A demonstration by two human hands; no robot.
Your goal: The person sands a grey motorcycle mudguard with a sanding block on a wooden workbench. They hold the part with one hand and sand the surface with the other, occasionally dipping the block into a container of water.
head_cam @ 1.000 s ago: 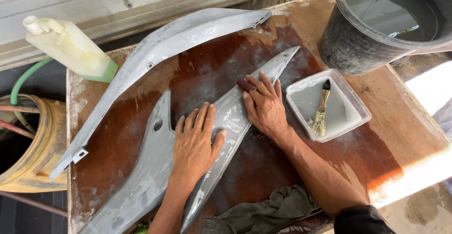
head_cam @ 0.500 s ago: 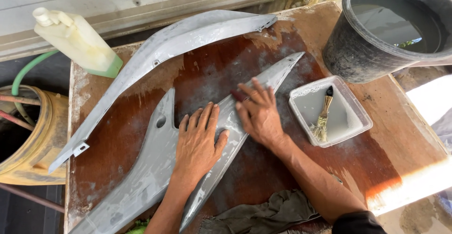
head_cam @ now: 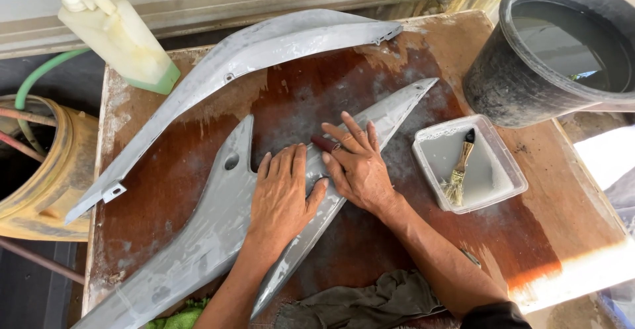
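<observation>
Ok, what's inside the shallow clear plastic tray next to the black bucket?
A small paintbrush with a wooden handle lies in the shallow clear plastic tray, bristles towards the person. A cloudy film coats the bottom. Nothing else shows inside.

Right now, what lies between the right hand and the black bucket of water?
In the head view, a clear square plastic tray holding a small paintbrush lies between the right hand and the black bucket.
</observation>
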